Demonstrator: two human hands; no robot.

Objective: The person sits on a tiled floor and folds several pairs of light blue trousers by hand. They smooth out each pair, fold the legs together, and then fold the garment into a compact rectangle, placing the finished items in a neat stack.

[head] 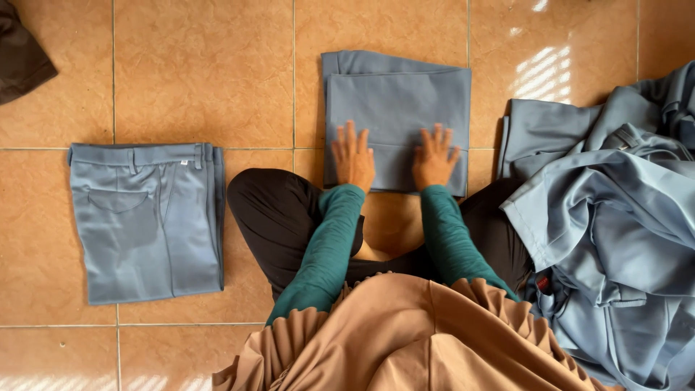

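Both hands [394, 158] flat on folded grey-blue trousers [397, 108].

A folded pair of grey-blue trousers [147, 221] lies on the tiled floor [203, 72] at the left. A loose heap of grey-blue garments [608, 224] sits at the right, and a dark cloth [20, 51] lies in the top-left corner.

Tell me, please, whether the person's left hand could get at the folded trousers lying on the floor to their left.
Probably yes. The left hand rests flat on the folded garment in front, holding nothing, and only bare tiled floor lies between it and the folded trousers; a sideways stretch over the knee may be needed.
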